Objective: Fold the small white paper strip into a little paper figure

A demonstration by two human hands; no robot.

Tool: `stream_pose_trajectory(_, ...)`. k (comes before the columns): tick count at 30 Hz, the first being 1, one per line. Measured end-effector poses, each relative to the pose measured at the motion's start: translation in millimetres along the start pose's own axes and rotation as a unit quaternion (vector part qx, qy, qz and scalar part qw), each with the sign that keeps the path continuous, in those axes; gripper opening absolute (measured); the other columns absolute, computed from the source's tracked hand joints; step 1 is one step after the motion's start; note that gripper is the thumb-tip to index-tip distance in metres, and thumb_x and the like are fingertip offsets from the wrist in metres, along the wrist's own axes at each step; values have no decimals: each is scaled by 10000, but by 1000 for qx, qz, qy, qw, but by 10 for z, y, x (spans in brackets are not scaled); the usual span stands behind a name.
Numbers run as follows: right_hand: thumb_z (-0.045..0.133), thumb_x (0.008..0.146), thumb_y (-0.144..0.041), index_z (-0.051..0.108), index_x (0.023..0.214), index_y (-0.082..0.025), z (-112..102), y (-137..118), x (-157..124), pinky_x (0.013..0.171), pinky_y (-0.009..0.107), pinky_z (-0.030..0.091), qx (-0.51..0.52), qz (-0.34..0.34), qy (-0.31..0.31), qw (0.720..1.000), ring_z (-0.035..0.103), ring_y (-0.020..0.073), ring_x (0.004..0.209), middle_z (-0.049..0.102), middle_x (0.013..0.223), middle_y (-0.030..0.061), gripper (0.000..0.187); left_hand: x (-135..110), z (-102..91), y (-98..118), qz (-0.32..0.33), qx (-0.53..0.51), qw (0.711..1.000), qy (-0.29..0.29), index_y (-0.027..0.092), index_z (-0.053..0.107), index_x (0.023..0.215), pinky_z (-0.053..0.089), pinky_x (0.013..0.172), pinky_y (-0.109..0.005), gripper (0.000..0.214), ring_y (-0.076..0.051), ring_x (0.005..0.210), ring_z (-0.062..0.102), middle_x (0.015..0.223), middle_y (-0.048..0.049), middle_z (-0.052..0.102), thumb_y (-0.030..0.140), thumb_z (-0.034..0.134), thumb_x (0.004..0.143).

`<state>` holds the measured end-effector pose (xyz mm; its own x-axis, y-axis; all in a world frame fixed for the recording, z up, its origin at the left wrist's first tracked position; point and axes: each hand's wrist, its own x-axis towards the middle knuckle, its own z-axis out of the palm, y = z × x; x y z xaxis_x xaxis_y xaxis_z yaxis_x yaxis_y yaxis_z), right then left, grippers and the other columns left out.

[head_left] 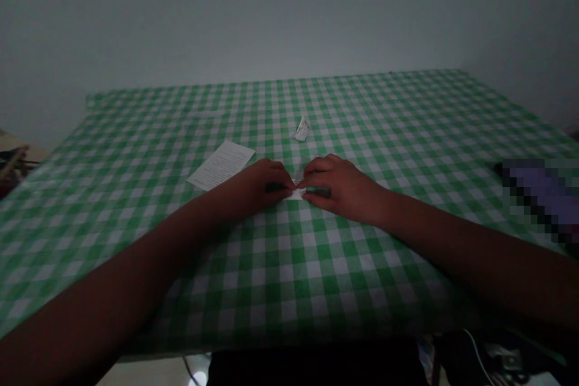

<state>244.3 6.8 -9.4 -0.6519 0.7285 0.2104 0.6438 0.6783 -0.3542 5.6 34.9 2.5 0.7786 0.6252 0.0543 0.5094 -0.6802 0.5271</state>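
My left hand [260,184] and my right hand [339,184] rest close together on the green and white checked tablecloth [289,265], fingertips nearly meeting. Between them lies a small white piece of paper [296,194], pinched or pressed by the fingertips of both hands. Both hands have their fingers curled down onto it. Most of the paper is hidden under the fingers. The light is dim.
A white printed sheet [221,164] lies left of my left hand. A small folded white paper shape [301,129] stands farther back at the middle. A blurred-out dark object [540,193] sits at the right edge. A wall stands behind the table.
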Motion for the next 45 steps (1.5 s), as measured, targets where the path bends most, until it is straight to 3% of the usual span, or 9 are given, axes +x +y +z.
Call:
stream_pose_trajectory(17,630,921,-296,729,1131,-243,-20,-2,3,905,421,457,5,-5,-6,1000,572,252,1041,662,1144,70,238,-62,-168,-16,18,-53,995,-85,238,643,1197,463,959,-331,301,-176,1060,589,1177,-48,591,191,554,914)
stream_pose_trajectory(27,627,920,-315,730,1096,-247,-9,-10,9,898,419,450,1,2,-2,1000,566,251,1050,660,1152,65,215,13,-10,92,-27,-5,1000,-10,206,689,1001,472,858,-317,179,-169,928,604,1005,-30,626,241,522,950)
stream_pose_trajectory(35,619,927,-312,728,1080,-243,-5,3,13,901,411,439,3,-7,-2,1000,567,242,1043,659,1141,60,201,20,-65,161,-15,81,996,-45,220,674,1068,463,817,-318,193,-178,913,610,1020,-32,634,203,532,937)
stream_pose_trajectory(41,619,926,-308,727,1098,-239,-9,9,14,910,418,440,2,-9,-3,1000,565,246,1054,664,1150,61,215,-33,-104,141,6,69,996,-63,224,649,1158,473,904,-339,265,-192,1013,595,1123,-51,623,170,545,921)
stream_pose_trajectory(45,607,929,-320,722,1127,-262,-22,2,18,894,420,443,-6,-10,-13,1000,556,254,1052,662,1163,60,237,-86,-102,83,19,80,996,-37,240,671,1150,448,976,-406,255,-224,1092,559,1195,-61,619,200,579,916)
